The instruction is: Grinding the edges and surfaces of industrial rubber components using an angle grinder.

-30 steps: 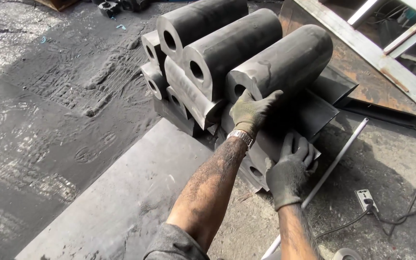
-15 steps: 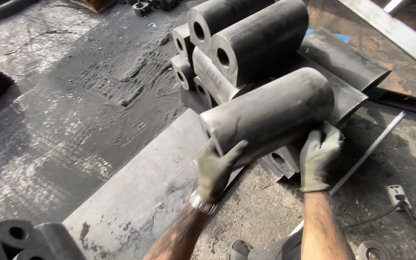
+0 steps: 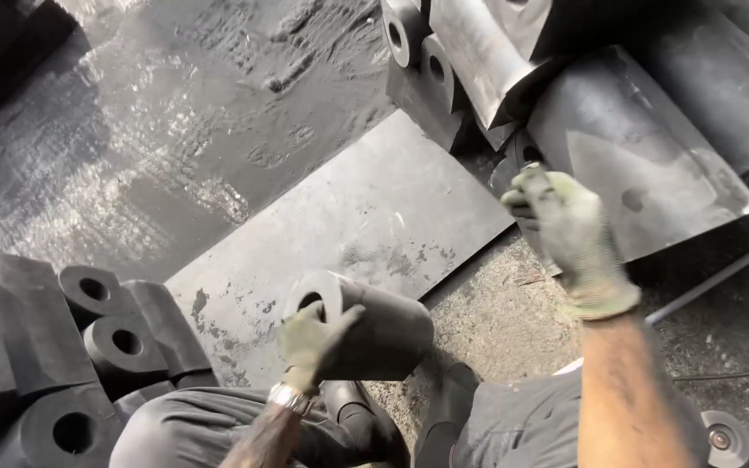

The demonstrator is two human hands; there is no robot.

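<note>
Left hand (image 3: pixel 309 340) fingers wrapped over the bored end of a dark cylinder (image 3: pixel 366 325); right hand (image 3: pixel 569 234) loosely curled, empty, above the flat plate (image 3: pixel 374 208).

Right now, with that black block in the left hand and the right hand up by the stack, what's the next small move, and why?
Probably lower the black cylindrical block toward the blocks on the left. The left hand alone grips it at its holed end, low over the grey sheet, while the right hand is off it, raised near the stack.
</note>
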